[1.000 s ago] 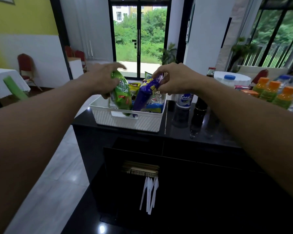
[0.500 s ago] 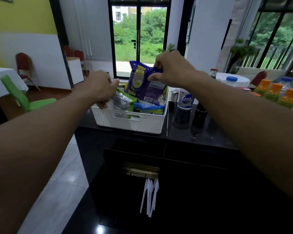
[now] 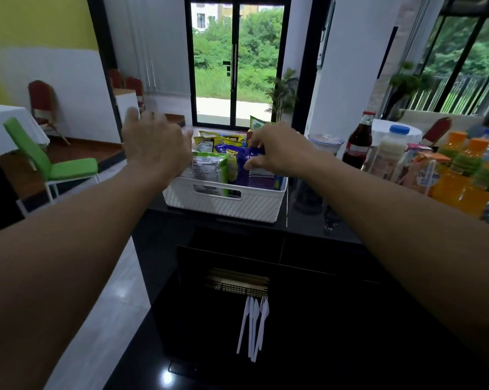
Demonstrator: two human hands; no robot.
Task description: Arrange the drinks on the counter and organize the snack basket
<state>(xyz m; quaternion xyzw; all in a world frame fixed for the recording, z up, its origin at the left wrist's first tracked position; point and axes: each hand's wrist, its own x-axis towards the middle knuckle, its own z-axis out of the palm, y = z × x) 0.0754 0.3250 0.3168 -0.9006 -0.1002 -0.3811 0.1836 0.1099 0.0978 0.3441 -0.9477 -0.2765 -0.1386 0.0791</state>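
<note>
The white snack basket (image 3: pixel 226 202) sits at the left end of the black counter (image 3: pixel 308 223), packed with upright snack packets. The right hand (image 3: pixel 280 153) pinches the top of a purple packet (image 3: pixel 246 167) standing in the basket beside a green packet (image 3: pixel 209 171). The left hand (image 3: pixel 156 147) hovers over the basket's left edge, fingers spread and holding nothing. Toward the counter's right end stand a dark soda bottle (image 3: pixel 357 144), a milky bottle (image 3: pixel 387 156) and orange juice bottles (image 3: pixel 463 175).
</note>
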